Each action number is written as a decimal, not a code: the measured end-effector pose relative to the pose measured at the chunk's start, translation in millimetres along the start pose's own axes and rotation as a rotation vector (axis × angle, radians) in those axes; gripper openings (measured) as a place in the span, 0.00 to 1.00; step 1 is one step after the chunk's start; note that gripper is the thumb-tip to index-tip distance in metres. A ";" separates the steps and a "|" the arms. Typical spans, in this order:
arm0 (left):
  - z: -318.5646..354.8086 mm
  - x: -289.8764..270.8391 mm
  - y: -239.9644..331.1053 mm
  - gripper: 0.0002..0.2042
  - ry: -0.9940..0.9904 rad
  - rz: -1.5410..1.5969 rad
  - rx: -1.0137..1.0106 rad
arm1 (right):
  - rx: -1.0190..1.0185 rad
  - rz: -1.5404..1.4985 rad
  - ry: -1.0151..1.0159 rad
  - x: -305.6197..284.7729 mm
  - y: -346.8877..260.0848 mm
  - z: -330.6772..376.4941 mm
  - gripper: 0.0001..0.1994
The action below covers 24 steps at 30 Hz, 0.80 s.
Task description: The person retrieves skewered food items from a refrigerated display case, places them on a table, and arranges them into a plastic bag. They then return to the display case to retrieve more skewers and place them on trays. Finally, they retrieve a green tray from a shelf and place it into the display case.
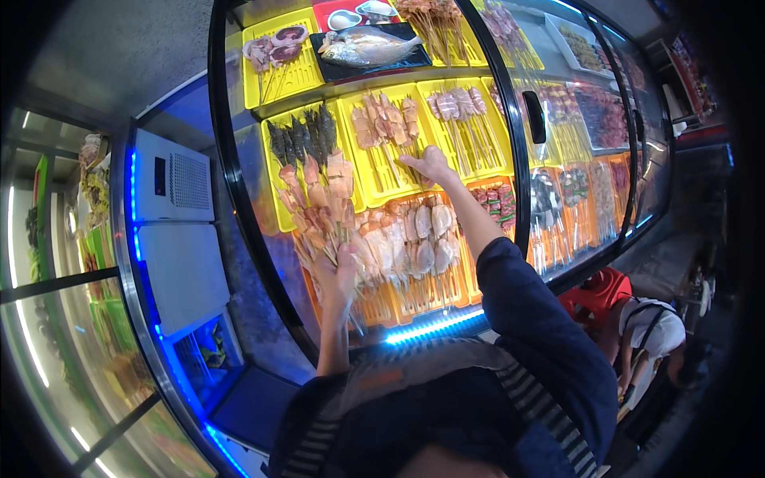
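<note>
My left hand (339, 269) is closed around the sticks of a bunch of raw meat skewers (317, 190), whose pale pink pieces fan out above it. The bunch covers part of a yellow tray (277, 221) holding dark fish-like skewers (303, 135). My right hand (432, 166) reaches into the middle yellow tray (381, 193), fingers bent around the lower sticks of the meat skewers (386, 119) lying there. Its fingertips are partly hidden. Below both hands, an orange tray (434, 301) holds several skewers with pale flat pieces (422, 231).
The trays sit in a black-framed display case whose glass door (535, 119) stands at the right. A whole fish (370, 48) lies on a black tray at the back. White box units (171, 175) stand left. A person in white (649, 331) bends beside a red stool (598, 293).
</note>
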State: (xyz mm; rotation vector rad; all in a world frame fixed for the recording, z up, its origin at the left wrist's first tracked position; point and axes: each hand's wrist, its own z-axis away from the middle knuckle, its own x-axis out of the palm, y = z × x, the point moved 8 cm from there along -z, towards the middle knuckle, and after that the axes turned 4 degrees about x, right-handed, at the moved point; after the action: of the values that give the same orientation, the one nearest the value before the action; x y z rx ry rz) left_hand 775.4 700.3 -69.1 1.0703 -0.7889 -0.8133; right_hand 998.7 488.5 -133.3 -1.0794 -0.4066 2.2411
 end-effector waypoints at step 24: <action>-163.0 96.8 -79.8 0.07 0.039 -0.085 -0.064 | 0.074 -0.851 -0.402 67.4 -1.1 -21.2 0.17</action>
State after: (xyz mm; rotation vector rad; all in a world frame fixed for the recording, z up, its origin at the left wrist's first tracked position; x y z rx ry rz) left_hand 947.6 664.8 -175.8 1.0655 -0.6842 -0.8815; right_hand 983.3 532.9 -186.1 -0.2901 -0.7701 1.6504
